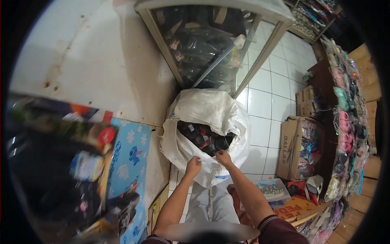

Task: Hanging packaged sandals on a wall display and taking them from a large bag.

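Observation:
A large white woven plastic sack (pixel 201 103) stands on the floor before me, its frayed mouth partly spread. Dark items in clear plastic wrap (pixel 204 138) lie inside it. My left hand (pixel 194 165) is at the near left part of the sack's rim, fingers curled on the white fabric. My right hand (pixel 223 157) is at the near right edge of the opening, fingertips against the rim and close to the dark items; whether it pinches fabric or an item cannot be told.
A glass display case (pixel 275 45) with dark wrapped goods stands behind the sack. Cardboard boxes (pixel 289 149) and a rack of wrapped goods (pixel 344 122) line the right. At left are a whitish panel (pixel 137 76) and a blue patterned sheet (pixel 131 164) beside dark goods. White floor tiles (pixel 260 103) show between.

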A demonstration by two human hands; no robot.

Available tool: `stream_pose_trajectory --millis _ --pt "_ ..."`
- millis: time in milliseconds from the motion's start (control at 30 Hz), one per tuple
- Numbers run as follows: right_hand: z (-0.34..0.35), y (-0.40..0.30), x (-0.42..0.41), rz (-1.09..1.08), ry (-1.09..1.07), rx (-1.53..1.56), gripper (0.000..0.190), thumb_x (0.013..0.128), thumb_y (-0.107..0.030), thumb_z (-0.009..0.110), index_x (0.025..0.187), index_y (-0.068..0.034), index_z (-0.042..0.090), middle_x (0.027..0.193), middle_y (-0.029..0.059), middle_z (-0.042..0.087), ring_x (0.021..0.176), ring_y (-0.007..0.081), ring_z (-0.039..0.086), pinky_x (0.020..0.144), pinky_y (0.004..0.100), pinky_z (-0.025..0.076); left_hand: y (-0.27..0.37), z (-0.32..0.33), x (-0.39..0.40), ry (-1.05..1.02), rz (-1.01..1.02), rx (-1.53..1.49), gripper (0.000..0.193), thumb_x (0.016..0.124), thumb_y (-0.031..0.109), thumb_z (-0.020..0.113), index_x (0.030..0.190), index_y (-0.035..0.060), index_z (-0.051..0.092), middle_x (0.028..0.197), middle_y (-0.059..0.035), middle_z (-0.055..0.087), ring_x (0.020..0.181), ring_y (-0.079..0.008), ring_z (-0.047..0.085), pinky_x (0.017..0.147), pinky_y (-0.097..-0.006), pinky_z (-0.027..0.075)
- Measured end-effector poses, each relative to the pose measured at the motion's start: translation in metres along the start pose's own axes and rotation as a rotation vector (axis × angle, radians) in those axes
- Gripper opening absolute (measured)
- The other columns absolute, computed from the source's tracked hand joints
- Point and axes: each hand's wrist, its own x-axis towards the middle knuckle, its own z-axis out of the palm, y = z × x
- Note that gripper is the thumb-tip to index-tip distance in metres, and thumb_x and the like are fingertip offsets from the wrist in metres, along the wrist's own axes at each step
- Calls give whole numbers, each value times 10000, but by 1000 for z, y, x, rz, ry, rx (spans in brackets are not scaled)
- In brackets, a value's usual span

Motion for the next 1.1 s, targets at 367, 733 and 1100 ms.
stream_pose_trajectory --millis 367,733,1100 --pt "68 3 140 249 -195 -298 645 622 -436 775 1080 -7 627 1014 186 669 966 322 643 849 364 486 -19 17 109 -334 37 746 252 772 183 620 958 16 650 895 -187 680 853 -368 654 796 -443 515" --pt "95 18 159 138 -66 -327 679 651 -425 784 1166 -23 600 1124 170 638 990 319 633 812 351 510 -94 15 135 287 -662 318 577 778 283 639 1105 -144 430 1079 -340 580 1053 -443 567 913 -454 451" --pt "99 42 168 307 -334 126 756 651 -346 822 1281 -85 496 943 82 629 703 184 603 624 348 505 -103 0 136 256 -956 -543 738 773 399 667 1337 -4 415 1374 -176 442 1281 -313 391 977 -443 392"
